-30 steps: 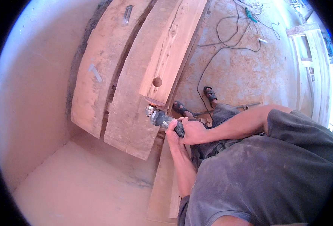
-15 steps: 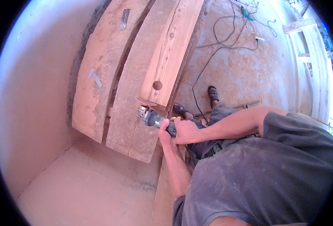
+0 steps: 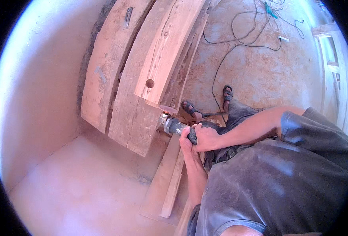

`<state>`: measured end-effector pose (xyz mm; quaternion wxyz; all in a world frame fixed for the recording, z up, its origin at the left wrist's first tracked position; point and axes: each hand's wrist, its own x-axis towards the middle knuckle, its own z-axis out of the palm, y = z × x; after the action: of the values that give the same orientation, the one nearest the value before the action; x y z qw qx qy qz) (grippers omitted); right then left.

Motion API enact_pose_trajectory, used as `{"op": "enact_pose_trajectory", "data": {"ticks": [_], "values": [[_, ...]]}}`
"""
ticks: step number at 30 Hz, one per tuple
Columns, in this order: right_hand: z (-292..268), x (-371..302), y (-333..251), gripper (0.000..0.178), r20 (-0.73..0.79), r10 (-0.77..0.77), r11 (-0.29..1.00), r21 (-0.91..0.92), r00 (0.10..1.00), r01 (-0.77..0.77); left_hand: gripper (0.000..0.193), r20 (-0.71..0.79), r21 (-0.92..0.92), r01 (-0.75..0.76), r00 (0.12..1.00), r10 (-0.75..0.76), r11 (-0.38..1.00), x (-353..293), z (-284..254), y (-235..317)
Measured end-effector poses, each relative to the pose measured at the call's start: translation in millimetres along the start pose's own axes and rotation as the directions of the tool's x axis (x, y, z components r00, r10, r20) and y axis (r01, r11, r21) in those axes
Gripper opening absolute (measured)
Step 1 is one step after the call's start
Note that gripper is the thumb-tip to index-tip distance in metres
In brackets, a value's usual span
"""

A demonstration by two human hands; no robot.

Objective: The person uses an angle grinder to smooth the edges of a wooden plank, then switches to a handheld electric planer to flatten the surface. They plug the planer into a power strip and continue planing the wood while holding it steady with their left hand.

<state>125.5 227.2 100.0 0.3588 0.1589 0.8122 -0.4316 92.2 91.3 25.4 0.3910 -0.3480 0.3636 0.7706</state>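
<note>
Both my hands are wrapped round the dark body of an angle grinder (image 3: 178, 127). My left hand (image 3: 187, 140) is closed on its near side, and my right hand (image 3: 206, 137) is closed on its rear end, right beside the left. The grinder's flat round disc (image 3: 168, 109) is at the near right corner of a light wooden beam (image 3: 158, 63). Whether disc and wood touch, I cannot tell. Close to that end the beam has a round dark hole (image 3: 150, 83). It lies lengthwise on wide, worn planks (image 3: 130, 106).
On the far left plank lie a metal tool (image 3: 127, 17) and a small angled metal piece (image 3: 100, 74). A dark cable (image 3: 215, 74) winds over the dusty floor to a green tool (image 3: 270, 10). Boards (image 3: 170, 188) lie below the bench; a pale wooden frame (image 3: 335, 67) stands at right.
The grinder has shifted right along the beam's end, from its middle to its right corner. Both hands keep their grip. The whole view has shifted slightly too.
</note>
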Motion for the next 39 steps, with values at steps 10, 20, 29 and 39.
{"op": "enact_pose_trajectory", "data": {"ticks": [10, 20, 29, 39], "values": [[-163, -31, 31, 0.06, -0.103, -0.1, 0.989, 0.102, 0.99, 0.111, 0.028, 0.033, 0.254, -0.311, 0.949, 0.313, 0.916, -7, 196, -3], [-282, -43, 129, 0.055, -0.435, 0.176, 0.847, 0.524, 0.883, 0.089, 0.058, 0.376, 0.519, -0.239, 0.926, 0.031, 0.821, 40, 330, -38], [-379, -23, 205, 0.036, -0.39, 0.591, 0.26, 0.921, 0.706, 0.291, 0.119, 0.424, 0.746, -0.073, 0.819, 0.386, -0.662, 244, 414, 110], [-436, 10, 204, 0.018, -0.372, 0.678, -0.072, 0.825, 0.634, 0.561, 0.117, 0.512, 0.692, -0.182, 0.806, 0.297, -0.699, 283, 447, 138]]}}
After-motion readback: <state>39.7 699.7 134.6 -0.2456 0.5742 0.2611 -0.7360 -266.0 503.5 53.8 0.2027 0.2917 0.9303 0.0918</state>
